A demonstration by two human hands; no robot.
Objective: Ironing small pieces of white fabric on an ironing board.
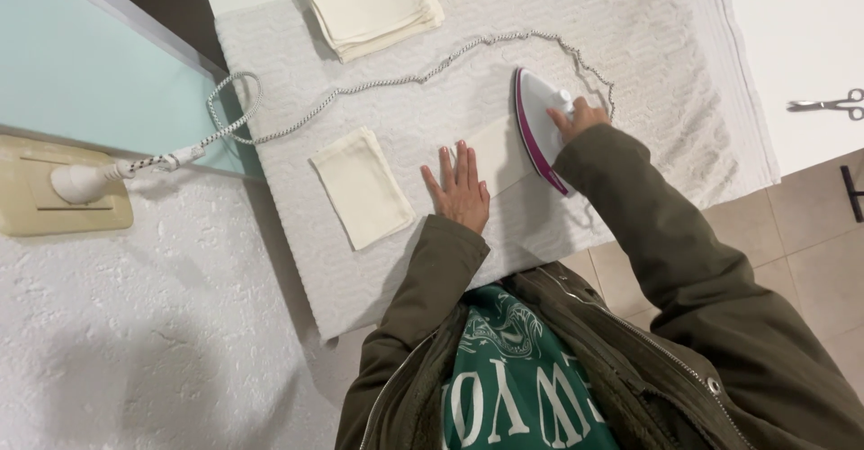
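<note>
Your right hand [576, 119] is wrapped around the handle of the steam iron [538, 126], fingers closed on it, while your left hand [461, 189] lies open and flat, fingers spread and pointing away from you, pressing down on the near end of a cream cloth piece [498, 155]. That cloth lies between your two hands: its left part sits under your palm and fingertips, and its right part runs under the iron's soleplate. Its long axis runs roughly left to right across the board, so the iron sits just to the right of your flat hand, and the right hand is the one on the tool.

You can see the iron is white with a magenta edge band, teardrop in outline, its pointed nose aimed away from you. Its braided, speckled cord [378, 85] loops across the padding to a white plug [83, 182] in a beige wall socket [54, 200].

Your work surface is a white, nubbly textured cover [648, 45], with faint brownish marks toward the far right. Left of your flat hand a folded cream rectangle [362, 187] lies apart, and a neat stack of folded cream cloths [371, 7] rests at the far edge. Metal scissors [832, 104] lie well to the right on a smooth white top.
</note>
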